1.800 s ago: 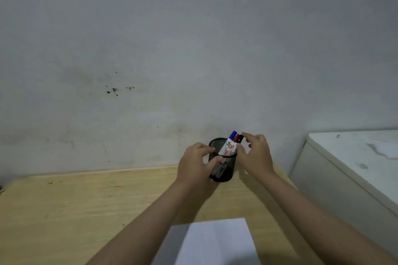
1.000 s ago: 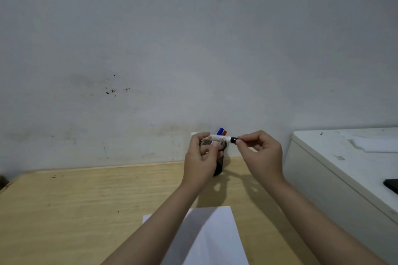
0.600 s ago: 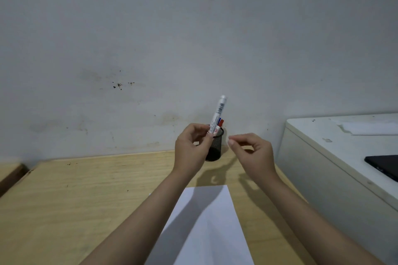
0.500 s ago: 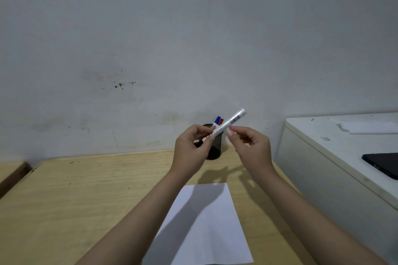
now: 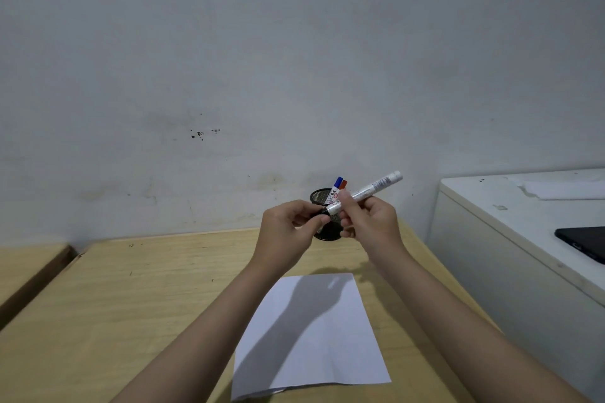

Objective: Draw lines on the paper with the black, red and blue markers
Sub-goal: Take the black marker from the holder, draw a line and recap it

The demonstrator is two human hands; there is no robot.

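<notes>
Above the desk I hold a white-bodied black marker [image 5: 370, 190], tilted up to the right. My right hand [image 5: 366, 219] grips its barrel. My left hand [image 5: 288, 232] pinches its black cap end at the lower left. Behind my hands stands a black mesh pen cup [image 5: 322, 198] holding the blue marker [image 5: 337, 185] and the red marker [image 5: 343, 184], only their tops showing. A white sheet of paper [image 5: 314, 334] lies flat on the wooden desk [image 5: 131, 298] below my forearms.
A grey wall rises right behind the desk. A white cabinet [image 5: 510, 239] stands to the right with a dark flat device [image 5: 586, 242] and a paper sheet on top. A second wooden surface [image 5: 23, 265] adjoins at the far left.
The black marker came out of the cup. It went from my left hand alone into both hands, my right hand now holding the barrel and my left hand on the cap end.
</notes>
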